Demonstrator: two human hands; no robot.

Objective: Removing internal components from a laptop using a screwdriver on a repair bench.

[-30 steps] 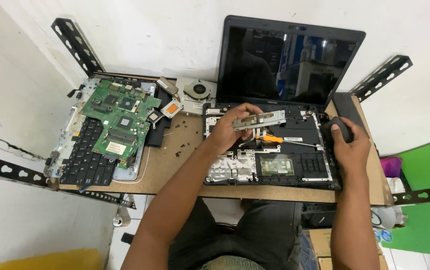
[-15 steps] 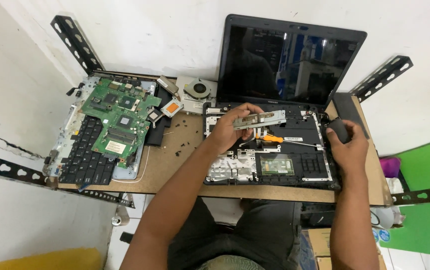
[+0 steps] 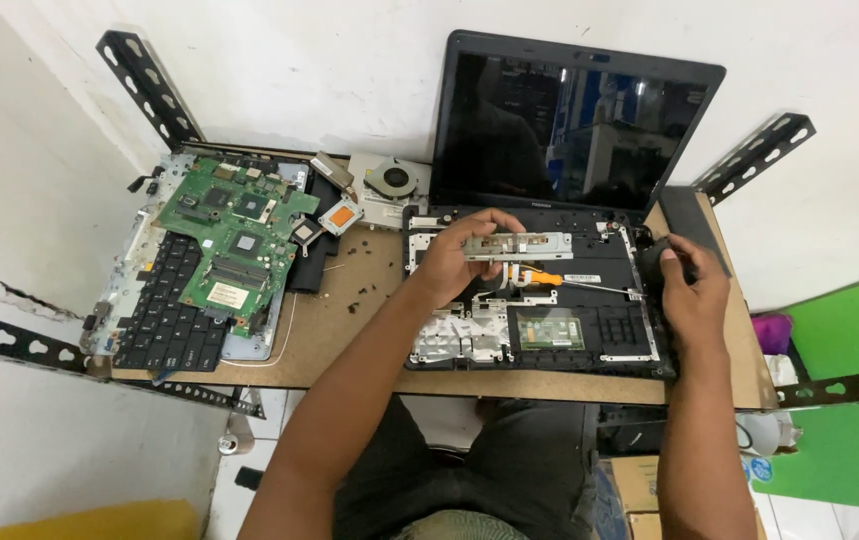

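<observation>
At centre frame we find the left hand closed around a silver metal bracket held clear above the opened laptop base, presumably for inspection, while the right hand curls around a dark part at the base's right edge.
</observation>
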